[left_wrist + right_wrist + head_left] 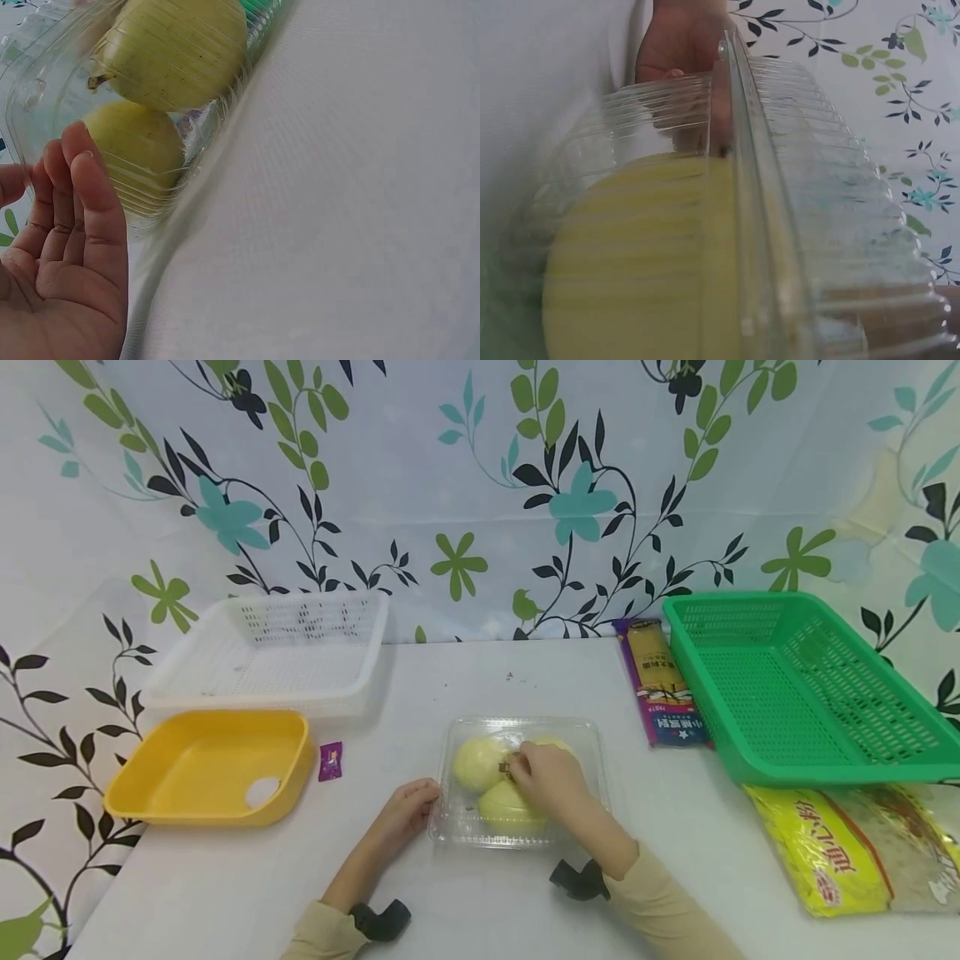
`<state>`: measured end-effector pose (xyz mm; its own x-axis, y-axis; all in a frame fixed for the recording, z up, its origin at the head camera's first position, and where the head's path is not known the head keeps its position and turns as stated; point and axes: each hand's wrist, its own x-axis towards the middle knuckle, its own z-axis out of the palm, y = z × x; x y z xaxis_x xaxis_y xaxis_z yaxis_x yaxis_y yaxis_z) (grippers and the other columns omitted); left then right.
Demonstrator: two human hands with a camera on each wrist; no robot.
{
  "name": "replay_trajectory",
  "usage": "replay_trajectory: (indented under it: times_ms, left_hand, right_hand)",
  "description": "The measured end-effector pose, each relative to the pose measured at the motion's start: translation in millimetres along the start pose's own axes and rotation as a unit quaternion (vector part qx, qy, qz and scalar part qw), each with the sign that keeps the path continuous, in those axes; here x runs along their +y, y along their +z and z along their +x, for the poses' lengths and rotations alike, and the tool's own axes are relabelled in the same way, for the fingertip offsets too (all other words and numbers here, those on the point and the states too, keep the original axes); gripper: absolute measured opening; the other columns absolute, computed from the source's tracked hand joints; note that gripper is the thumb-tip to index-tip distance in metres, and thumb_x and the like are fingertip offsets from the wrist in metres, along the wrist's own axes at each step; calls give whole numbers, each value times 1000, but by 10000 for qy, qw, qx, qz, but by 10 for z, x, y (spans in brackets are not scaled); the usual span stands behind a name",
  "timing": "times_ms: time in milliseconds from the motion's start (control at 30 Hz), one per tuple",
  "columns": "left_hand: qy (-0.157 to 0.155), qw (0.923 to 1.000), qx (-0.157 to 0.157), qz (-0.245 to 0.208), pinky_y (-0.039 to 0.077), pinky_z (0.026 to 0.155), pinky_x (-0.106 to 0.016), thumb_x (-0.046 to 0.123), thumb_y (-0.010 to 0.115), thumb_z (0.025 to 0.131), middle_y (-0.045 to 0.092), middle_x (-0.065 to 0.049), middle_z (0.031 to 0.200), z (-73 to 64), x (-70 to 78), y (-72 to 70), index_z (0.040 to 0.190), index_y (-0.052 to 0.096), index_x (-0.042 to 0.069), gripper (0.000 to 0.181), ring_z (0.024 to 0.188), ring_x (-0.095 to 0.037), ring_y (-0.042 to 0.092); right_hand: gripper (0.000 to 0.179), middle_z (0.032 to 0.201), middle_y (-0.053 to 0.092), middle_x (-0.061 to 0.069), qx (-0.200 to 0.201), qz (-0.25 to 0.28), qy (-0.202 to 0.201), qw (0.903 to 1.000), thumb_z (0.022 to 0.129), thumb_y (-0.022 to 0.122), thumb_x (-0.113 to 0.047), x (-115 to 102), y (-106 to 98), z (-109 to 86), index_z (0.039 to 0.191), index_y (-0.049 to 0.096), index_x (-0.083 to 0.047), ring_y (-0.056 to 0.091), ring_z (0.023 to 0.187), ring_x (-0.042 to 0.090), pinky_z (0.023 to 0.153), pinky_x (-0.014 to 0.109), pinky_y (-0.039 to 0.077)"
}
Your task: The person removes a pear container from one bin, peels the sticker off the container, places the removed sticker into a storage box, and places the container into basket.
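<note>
Pears (477, 766), pale yellow-green, lie inside a clear plastic box (467, 827), which stands on the white worktop (480, 902) in front of the person. The left hand (403, 814) is at the left edge of this box, and it lightly holds the rim between the thumb and the nearly straight fingers. The right hand (551, 777) is above the box, with its fingers bent down toward the pears, near a small dark and gold piece (505, 767); I cannot tell whether the fingers pinch this piece or only touch there. To the left, a purple packet (330, 761) lies just beside a yellow tub (202, 814), and behind the tub is a white basket (330, 700). To the right, a pasta packet (663, 681) lies beside a green basket (840, 772), and a yellow bag (832, 860) lies partly under the front of that basket. Behind everything hangs a white cloth (420, 460) with printed leaves and flowers.
</note>
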<state>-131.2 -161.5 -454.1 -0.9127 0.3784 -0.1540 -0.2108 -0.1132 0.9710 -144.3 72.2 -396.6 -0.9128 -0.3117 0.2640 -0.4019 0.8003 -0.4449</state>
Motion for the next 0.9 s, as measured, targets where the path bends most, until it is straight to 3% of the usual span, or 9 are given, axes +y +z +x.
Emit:
replay_trajectory:
  times_ms: [167,267,467,700,900]
  left_hand:
    - [-49,9999,116,-56,46,61,-23,8,42,92,54,-1,74,36,-95,-47,74,55,9,23,66,-11,54]
    - [27,10000,80,25,46,62,-23,11,43,92,53,-1,74,41,-131,-67,74,55,9,21,67,-11,54]
    - [43,10000,-30,43,46,62,-23,9,39,93,53,-1,75,47,-102,-60,75,54,9,23,68,-11,55]
    - [67,9998,-100,171,46,63,-23,6,36,94,53,0,75,-7,37,17,75,53,10,26,68,-10,55]
    - [37,9999,-89,132,46,62,-22,5,36,93,53,1,74,-15,40,27,74,52,10,26,67,-9,55]
  right_hand:
    - [43,52,38,-6,-384,-93,-35,9992,75,65,-48,-5,1,-9,62,41,-15,35,46,10,42,24,30]
    - [39,51,38,-7,-426,-88,-92,9990,79,63,-40,-3,8,-9,60,40,-16,34,45,9,42,24,30]
    - [28,48,33,-7,-14,-136,-237,9996,82,54,-18,14,29,-11,58,39,-15,31,43,9,40,24,28]
    - [36,50,36,-7,-160,-231,-210,9994,81,60,-37,8,9,-19,61,40,-16,33,44,9,40,24,28]
    - [25,50,32,-7,15,-173,-415,9990,82,52,-14,13,16,-26,60,38,-15,30,44,8,40,23,28]
